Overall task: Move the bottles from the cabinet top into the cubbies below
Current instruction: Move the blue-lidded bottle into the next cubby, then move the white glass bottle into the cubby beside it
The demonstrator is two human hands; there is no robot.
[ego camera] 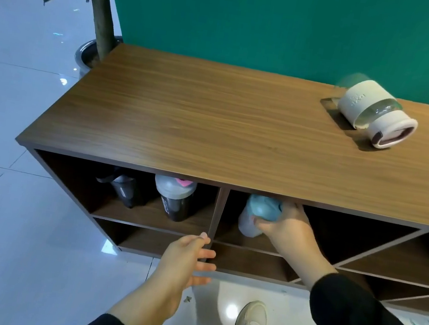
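While two dark bottles (148, 194) stand in the upper left cubby (78, 179), the right hand (287, 227) closes its fingers on a blue-lidded bottle (255, 217) inside the middle cubby, the left hand (189, 258) hangs open and empty, and one white bottle (374, 113) remains lying on the cabinet top (213, 123), far right.

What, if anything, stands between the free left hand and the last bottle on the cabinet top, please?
Nothing visible does. The left hand is open in front of the cubbies, and the white-sleeved bottle lies on its side at the far right of the cabinet top, with only bare wood between.
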